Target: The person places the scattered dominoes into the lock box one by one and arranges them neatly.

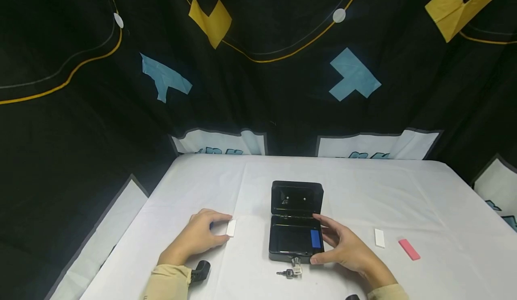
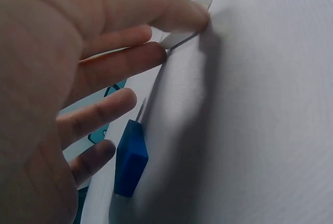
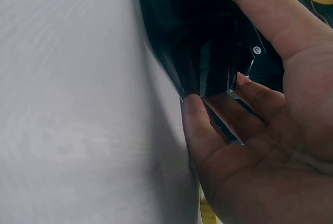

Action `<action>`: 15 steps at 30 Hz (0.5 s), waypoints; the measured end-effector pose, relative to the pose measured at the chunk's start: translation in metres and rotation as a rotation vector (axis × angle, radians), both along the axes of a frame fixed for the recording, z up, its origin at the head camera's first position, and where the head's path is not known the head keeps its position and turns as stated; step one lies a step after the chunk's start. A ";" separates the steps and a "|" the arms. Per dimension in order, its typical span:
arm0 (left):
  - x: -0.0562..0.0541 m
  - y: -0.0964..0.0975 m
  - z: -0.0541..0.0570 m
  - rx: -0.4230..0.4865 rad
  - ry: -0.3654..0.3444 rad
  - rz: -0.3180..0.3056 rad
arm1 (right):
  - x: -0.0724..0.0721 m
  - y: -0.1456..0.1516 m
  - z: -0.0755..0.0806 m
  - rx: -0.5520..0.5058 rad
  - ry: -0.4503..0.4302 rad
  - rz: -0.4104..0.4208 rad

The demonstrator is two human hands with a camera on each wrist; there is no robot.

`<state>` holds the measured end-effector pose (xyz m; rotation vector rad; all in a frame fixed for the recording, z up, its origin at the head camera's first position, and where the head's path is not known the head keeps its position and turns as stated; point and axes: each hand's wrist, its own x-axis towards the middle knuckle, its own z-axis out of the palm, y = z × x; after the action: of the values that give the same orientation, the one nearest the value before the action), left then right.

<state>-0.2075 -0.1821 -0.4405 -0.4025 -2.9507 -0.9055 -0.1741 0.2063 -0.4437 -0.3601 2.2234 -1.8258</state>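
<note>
My left hand (image 1: 198, 235) pinches a small white block (image 1: 231, 228) by its two ends, between thumb and fingertip, at the table surface. Under that hand's other fingers lies a blue block (image 2: 132, 159), mostly hidden in the head view. A black metal cash box (image 1: 279, 256) stands with its lid (image 1: 296, 197) raised. Inside it, along the right side, is another blue block (image 1: 315, 239). The right hand (image 1: 343, 246) grips the box's right side, thumb at the front corner and fingers toward the hinge. Keys (image 1: 288, 273) hang at the front lock.
To the right of the box lie a second white block (image 1: 379, 237) and a pink block (image 1: 409, 249). A white cloth covers the table (image 1: 355, 192). Behind it hangs a dark patterned curtain (image 1: 262, 93).
</note>
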 end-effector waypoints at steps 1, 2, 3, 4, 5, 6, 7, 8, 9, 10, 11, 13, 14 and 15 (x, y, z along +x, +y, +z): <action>0.000 0.000 0.000 -0.001 0.001 0.002 | 0.000 0.000 0.000 -0.003 0.000 0.004; 0.000 0.000 0.000 -0.002 0.003 0.002 | 0.000 0.000 0.000 -0.004 0.001 0.007; 0.000 0.000 0.000 -0.002 0.005 0.001 | 0.000 0.000 0.000 -0.005 0.002 0.008; 0.000 0.000 0.000 -0.003 0.007 -0.001 | 0.000 0.000 0.000 -0.006 0.002 0.010; 0.000 0.000 0.000 -0.002 0.010 -0.003 | 0.000 0.000 0.000 -0.006 0.002 0.011; 0.000 0.000 0.000 -0.003 0.014 -0.007 | 0.000 0.000 0.000 -0.004 0.002 0.011; 0.000 0.000 0.000 -0.004 0.019 -0.011 | 0.000 0.000 0.001 -0.005 0.001 0.011; 0.000 0.000 0.001 -0.004 0.026 -0.017 | 0.000 0.000 0.001 -0.004 0.000 0.010; 0.000 0.000 0.001 -0.003 0.033 -0.023 | 0.000 0.000 0.001 -0.004 -0.002 0.010; 0.000 0.000 0.001 0.000 0.041 -0.029 | 0.000 0.000 0.001 -0.002 -0.002 0.009; 0.000 0.000 0.001 0.004 0.050 -0.034 | 0.000 0.000 0.001 0.001 -0.002 0.007; 0.000 0.000 0.001 0.016 0.065 -0.050 | 0.001 0.000 0.001 0.003 -0.005 0.004; 0.000 0.000 0.001 0.020 0.072 -0.058 | 0.001 0.000 0.002 0.005 -0.006 0.003; 0.000 0.000 0.000 0.024 0.079 -0.065 | 0.001 0.000 0.002 0.006 -0.007 0.002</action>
<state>-0.2079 -0.1824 -0.4400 -0.5240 -2.8680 -0.9081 -0.1732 0.2058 -0.4421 -0.3534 2.2229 -1.8158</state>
